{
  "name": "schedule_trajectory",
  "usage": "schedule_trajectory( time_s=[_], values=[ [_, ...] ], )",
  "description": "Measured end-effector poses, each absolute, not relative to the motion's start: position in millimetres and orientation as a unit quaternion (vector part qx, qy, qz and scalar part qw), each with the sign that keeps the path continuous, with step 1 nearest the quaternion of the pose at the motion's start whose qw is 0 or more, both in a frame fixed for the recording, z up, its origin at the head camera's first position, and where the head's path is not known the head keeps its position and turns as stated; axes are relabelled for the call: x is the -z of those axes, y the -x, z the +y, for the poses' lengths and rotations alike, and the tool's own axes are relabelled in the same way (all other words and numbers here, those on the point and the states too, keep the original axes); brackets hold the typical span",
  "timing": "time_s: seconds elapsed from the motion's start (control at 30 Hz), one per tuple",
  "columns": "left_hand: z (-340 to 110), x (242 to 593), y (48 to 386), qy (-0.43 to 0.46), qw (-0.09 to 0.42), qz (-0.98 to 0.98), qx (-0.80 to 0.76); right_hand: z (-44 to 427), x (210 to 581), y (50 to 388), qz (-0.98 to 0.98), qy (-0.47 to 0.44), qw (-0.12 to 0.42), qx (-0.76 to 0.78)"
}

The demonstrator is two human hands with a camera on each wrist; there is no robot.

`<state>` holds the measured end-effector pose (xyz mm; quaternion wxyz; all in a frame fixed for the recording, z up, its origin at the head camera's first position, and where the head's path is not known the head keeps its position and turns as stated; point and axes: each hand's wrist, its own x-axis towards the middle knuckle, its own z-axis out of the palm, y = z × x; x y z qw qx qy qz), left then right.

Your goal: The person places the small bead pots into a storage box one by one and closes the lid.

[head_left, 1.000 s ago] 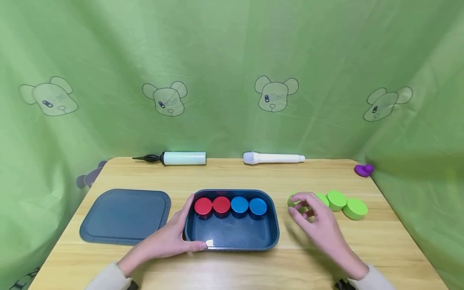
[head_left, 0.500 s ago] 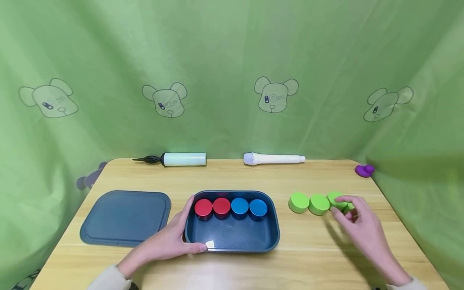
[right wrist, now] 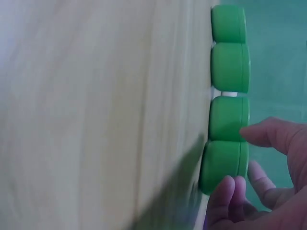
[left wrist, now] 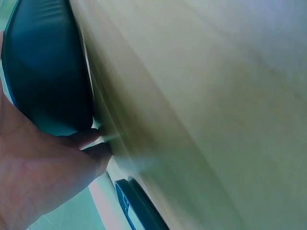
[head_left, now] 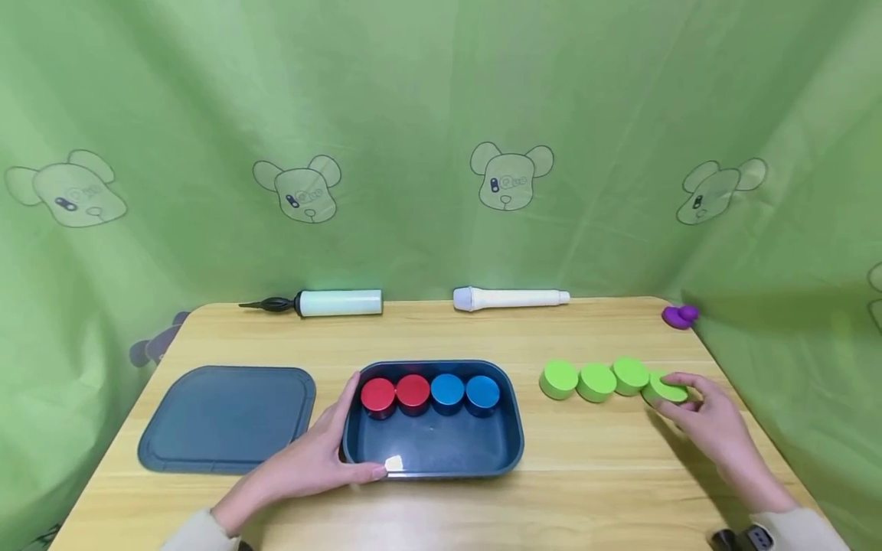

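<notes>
Though apart across open table (head_left: 586,474), right fingers (right wrist: 221,197) around outermost green cylinder (right wrist: 223,162), left fingers (head_left: 347,399) around box (head_left: 441,448) edge.

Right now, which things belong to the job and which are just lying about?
Apparently in use: box, gripped by left hand; red caps; blue caps; green caps, right hand around one.

Seemingly idle: panel, possibly a lid; pump; microphone-shaped object; purple object.

A pale, black-tipped cylinder (head_left: 341,303) and a white microphone-shaped object (head_left: 513,298) lie at the counter (head_left: 586,474)'s back edge; rightward, a purple object (head_left: 679,317) sits beside green cloth (head_left: 400,84).
</notes>
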<state>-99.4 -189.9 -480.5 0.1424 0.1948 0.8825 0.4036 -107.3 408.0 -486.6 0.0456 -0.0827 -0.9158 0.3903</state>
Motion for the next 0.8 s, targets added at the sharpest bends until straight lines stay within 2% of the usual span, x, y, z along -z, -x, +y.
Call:
schedule_trajectory(
  time_s=[0.17, 0.37, 0.8],
  values=[
    [-190.4, 480.5, 98.9, -0.197, 0.134, 0.884, -0.403, 413.1, 487.7, 111.4, -0.913, 0.089, 0.017, -0.398],
    [-189.5, 481.5, 97.8, -0.193, 0.136, 0.888, -0.395, 419.6, 485.6, 114.0, -0.92, 0.092, 0.015, -0.38],
    [-191.7, 481.2, 96.9, -0.179, 0.146, 0.891, -0.39, 401.5, 467.7, 97.7, -0.923, 0.128, 0.072, -0.355]
  ],
)
